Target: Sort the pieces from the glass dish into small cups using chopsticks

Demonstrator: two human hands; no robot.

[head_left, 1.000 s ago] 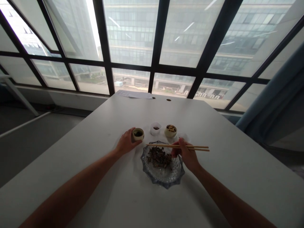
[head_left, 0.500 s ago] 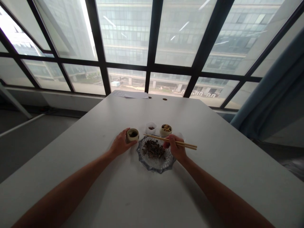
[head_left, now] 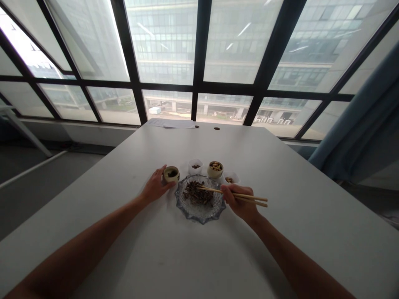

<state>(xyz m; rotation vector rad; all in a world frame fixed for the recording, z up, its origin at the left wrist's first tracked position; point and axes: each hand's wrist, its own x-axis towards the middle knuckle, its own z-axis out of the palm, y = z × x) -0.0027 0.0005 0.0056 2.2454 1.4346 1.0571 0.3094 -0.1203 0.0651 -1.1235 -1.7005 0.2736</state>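
My right hand [head_left: 241, 200] is closed around a pair of wooden chopsticks [head_left: 251, 196]. Their tips reach over the heap of small dark brown pieces [head_left: 197, 194], perhaps seeds or dried bits, in a scalloped glass dish [head_left: 202, 216]. My left hand [head_left: 156, 185] grips the side of a small cream-coloured cup [head_left: 171, 175], fingers behind it and thumb in front. Something dark lies inside that cup. The cup stands on the table just left of the glass dish. Whether the tips pinch a piece is too small to tell.
Behind the dish stand a white plastic cup [head_left: 195, 167] with a few dark pieces and a cream pot [head_left: 215, 169] of yellowish-brown pieces. A second white cup [head_left: 231, 179] is near my right hand. Papers [head_left: 171, 123] lie at the white table's far edge by the windows.
The chopstick tips have moved from the dish's back left rim to over the brown heap. My right hand has shifted right and down, uncovering the right white cup. My left hand stays on its cup.
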